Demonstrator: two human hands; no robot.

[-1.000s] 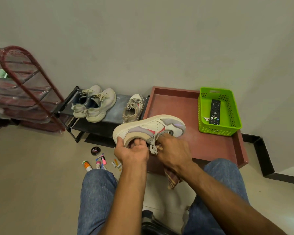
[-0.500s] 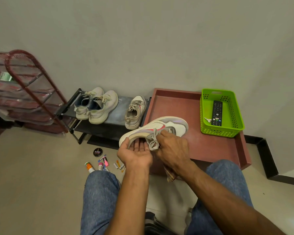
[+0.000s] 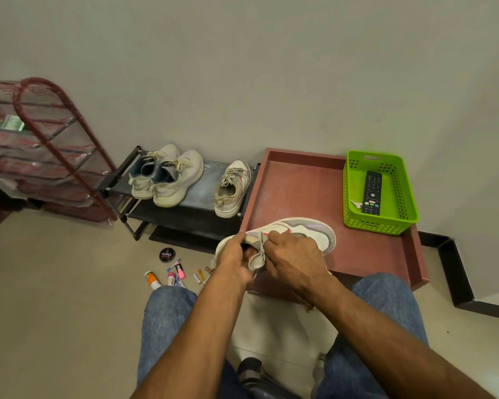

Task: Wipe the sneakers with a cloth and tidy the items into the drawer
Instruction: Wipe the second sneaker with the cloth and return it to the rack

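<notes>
Sneaker (image 3: 306,231), white with grey and pink panels: held over the near left corner of the red tray (image 3: 306,185). Left hand (image 3: 234,257), grip curled round the heel collar. Right hand (image 3: 293,254), grip closed over the laces at mid-shoe; cloth barely visible beneath it. Single sneaker (image 3: 233,188) and pale pair (image 3: 164,177): on the black shoe rack (image 3: 202,194). Green basket (image 3: 378,194) with remote (image 3: 372,192): tray's far right. Polish tin (image 3: 167,254), small tubes (image 3: 176,273): on the floor.
</notes>
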